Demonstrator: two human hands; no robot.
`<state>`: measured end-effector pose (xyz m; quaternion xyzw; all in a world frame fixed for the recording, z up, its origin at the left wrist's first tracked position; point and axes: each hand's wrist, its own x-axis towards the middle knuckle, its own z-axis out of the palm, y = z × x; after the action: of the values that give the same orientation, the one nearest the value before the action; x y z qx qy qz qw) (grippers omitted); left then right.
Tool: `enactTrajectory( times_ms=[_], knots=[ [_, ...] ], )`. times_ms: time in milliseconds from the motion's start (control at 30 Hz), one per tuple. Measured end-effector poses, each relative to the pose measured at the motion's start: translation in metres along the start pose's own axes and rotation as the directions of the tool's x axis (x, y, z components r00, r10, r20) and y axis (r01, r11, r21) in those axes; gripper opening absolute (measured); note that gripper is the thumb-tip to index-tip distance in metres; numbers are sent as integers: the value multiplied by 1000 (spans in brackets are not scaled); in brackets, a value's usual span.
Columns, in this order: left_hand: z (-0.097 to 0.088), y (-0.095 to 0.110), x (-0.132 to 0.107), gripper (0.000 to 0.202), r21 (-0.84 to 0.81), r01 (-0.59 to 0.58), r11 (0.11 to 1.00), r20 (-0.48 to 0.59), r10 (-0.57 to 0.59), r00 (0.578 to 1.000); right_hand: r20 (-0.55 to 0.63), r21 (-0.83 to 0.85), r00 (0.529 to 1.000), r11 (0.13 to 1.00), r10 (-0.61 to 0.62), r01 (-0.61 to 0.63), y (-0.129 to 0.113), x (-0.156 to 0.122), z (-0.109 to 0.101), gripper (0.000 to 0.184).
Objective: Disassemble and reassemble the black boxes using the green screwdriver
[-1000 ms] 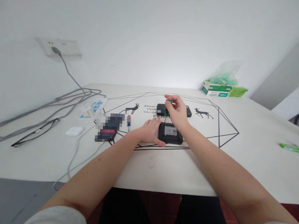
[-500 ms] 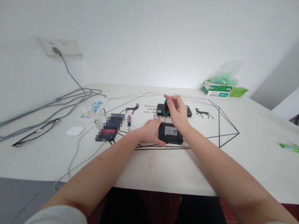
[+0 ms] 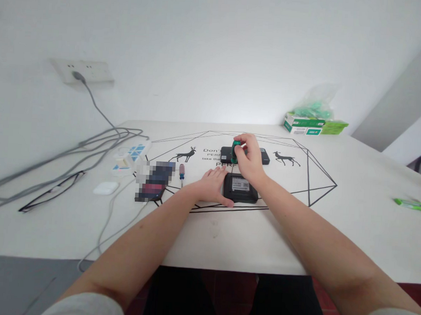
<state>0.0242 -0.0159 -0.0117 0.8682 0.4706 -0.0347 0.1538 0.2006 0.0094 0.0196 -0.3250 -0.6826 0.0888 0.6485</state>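
A green-and-black screwdriver [image 3: 235, 152] stands nearly upright in my right hand [image 3: 250, 157], my fingers closed round its handle. Its shaft points down at the far left corner of a black square device [image 3: 240, 188] with a white label, lying flat on the table. I cannot make out a screw under the tip. My left hand [image 3: 212, 186] rests flat against the device's left side, fingers stretched and thumb along the near left corner. Behind my right hand lies a second black box [image 3: 263, 156], partly covered by it.
Left of my hands are a small screwdriver [image 3: 182, 171], a pixelated phone [image 3: 156, 180], a white earphone case [image 3: 106, 188], glasses [image 3: 51, 191], a power strip [image 3: 131, 155] and grey cables [image 3: 91, 139]. Green-white boxes [image 3: 304, 125] stand at the back right; a green packet [image 3: 414, 205] lies far right.
My right fingers have shifted on the screwdriver handle, drawing in closer round its top, and more of the green shows. My left hand and the device stay put; the view tilts slightly.
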Motion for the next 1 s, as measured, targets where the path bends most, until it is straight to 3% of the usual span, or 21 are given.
enactTrajectory(
  times_ms=[167, 433, 533, 700, 800, 1000],
  knots=[
    [-1, 0, -1, 146, -4, -10, 1000, -1, 10, 1000, 39, -2, 997, 998, -70, 70, 1, 0, -2, 26],
    [3, -3, 2, 147, -13, -17, 1000, -16, 17, 1000, 123, 126, 983, 980, 137, -152, -8, -2, -1, 21],
    [5, -4, 3, 147, -17, -26, 1000, -28, 26, 999, 147, 99, 974, 978, 170, -186, -10, -1, 0, 32],
    [5, -6, 4, 148, -26, -24, 999, -25, 23, 999, 103, 64, 975, 977, 196, -203, -6, -3, 0, 23],
    [5, -7, 4, 148, -32, -23, 999, -29, 22, 999, 83, 54, 989, 991, 119, -124, 0, -3, 1, 20],
    [5, -6, 3, 145, -23, -36, 999, -33, 35, 999, 5, -71, 996, 993, -91, 91, 8, 0, 0, 30]
  ],
)
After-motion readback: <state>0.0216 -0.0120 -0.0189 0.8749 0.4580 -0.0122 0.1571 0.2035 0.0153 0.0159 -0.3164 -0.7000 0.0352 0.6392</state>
